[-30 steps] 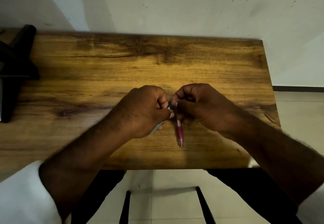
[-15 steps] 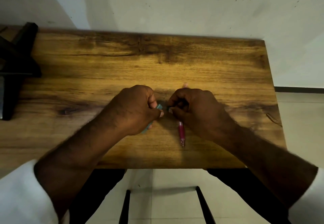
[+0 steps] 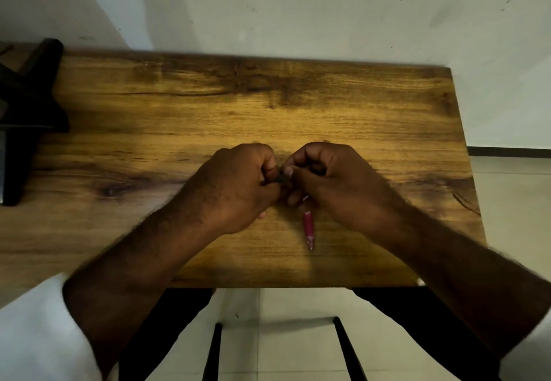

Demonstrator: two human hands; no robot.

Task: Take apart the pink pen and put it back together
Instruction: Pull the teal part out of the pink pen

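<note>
My two hands meet knuckle to knuckle over the middle of the wooden table (image 3: pixel 357 106). The pink pen (image 3: pixel 308 228) sticks out below my right hand (image 3: pixel 331 183), tip pointing toward me, and its upper end is hidden in the curled fingers that grip it. My left hand (image 3: pixel 238 189) is curled round a small pen part. Only a dark bit of that part (image 3: pixel 280 178) shows between the two thumbs. Whether the part is joined to the pen cannot be told.
A black stand (image 3: pixel 26 118) sits at the table's left edge. A pale wall rises right behind the table. Beyond the near edge lie floor tiles and black chair legs (image 3: pixel 343 348). The table's right edge drops off at about mid-frame height.
Both hands have closed together again after parting slightly. The teal part that showed in my left hand is now covered by the fingers. The pink pen keeps pointing toward me.
</note>
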